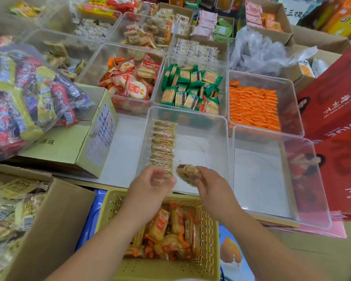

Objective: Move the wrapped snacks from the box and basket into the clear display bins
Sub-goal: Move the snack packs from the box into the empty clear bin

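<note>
Up on the table [122, 155], the right hand [213, 187] fingers [200, 179] pinch a snack [187, 171] just right of the bin [221, 122]'s snack row [163, 145].

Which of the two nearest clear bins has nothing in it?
The clear plastic bin on the right, beside the red cartons: its floor is bare. Its left neighbour holds a row of golden wrapped snacks.

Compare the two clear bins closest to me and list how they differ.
The middle bin holds a row of wrapped snacks along its left wall; the right bin shows none. The left hand and right hand are at the middle bin's near edge, not the right bin's. Both are clear and open-topped.
</note>
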`<state>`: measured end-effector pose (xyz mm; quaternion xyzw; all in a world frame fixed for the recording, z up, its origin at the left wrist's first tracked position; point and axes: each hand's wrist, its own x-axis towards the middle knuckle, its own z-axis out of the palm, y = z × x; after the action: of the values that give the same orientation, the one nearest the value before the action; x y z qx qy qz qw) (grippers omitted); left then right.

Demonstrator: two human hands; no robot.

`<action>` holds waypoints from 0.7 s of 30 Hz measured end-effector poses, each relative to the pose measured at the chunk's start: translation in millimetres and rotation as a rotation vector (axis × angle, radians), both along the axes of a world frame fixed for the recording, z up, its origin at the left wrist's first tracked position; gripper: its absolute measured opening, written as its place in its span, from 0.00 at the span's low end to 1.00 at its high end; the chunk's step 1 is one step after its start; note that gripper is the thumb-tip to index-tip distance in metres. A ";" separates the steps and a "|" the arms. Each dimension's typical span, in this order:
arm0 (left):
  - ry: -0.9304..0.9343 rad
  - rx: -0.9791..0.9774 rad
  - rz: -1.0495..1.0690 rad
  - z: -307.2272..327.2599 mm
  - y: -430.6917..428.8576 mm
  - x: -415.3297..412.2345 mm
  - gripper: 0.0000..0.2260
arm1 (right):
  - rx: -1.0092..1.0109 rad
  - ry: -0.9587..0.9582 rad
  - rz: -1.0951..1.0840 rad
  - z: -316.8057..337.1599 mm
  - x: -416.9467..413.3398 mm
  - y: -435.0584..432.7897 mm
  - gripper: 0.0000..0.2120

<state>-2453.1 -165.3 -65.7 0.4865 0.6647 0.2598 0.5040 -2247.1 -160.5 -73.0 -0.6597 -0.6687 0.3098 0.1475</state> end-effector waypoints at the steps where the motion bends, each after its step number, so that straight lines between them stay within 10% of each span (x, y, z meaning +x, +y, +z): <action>1: 0.148 0.073 -0.009 -5.9 4.1 -7.1 0.22 | -0.028 -0.062 0.001 -6.7 4.5 8.4 0.17; 9: 0.798 -0.005 -0.387 -48.4 15.1 -37.8 0.41 | -0.498 -0.349 0.335 -42.4 11.5 59.1 0.19; 21: 0.864 -0.023 -0.455 -49.1 18.2 -40.6 0.45 | -0.762 -0.212 0.393 -75.1 -4.9 75.6 0.21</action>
<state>-2493.7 -147.1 -114.8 0.6770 0.6928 -0.0901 0.2314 -2252.0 -84.9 -148.1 -0.5555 -0.6310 0.4868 -0.2374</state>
